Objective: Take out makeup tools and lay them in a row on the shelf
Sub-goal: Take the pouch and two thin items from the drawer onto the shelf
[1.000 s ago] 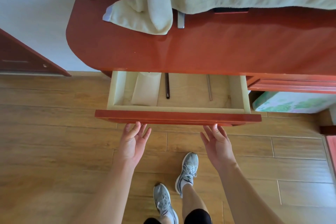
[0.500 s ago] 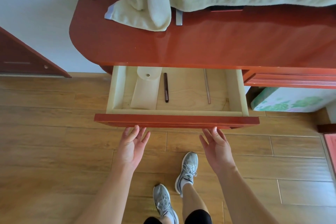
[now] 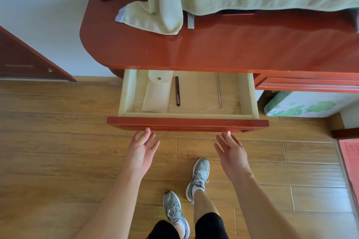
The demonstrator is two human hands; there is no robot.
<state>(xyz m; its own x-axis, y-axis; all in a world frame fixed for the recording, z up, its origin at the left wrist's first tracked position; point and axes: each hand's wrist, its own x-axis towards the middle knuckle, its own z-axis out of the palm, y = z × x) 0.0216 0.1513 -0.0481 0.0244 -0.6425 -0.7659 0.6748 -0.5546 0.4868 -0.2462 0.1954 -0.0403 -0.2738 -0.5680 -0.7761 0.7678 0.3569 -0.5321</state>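
While the drawer (image 3: 186, 124) stands open under the red shelf (image 3: 213, 48), your left hand (image 3: 140, 153) lies palm-up, fingers loosely spread, tips at the drawer's front edge. Inside lie a pale pouch (image 3: 156, 96), a dark slim stick (image 3: 177, 91) just beside it, and a thin metallic stick (image 3: 219, 89) well apart. Your right hand (image 3: 232, 153) is likewise spread and holds nothing.

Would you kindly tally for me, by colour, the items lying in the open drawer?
Cream pouch: 1
Dark brown stick: 1
Pale metallic stick: 1
Total in the drawer: 3
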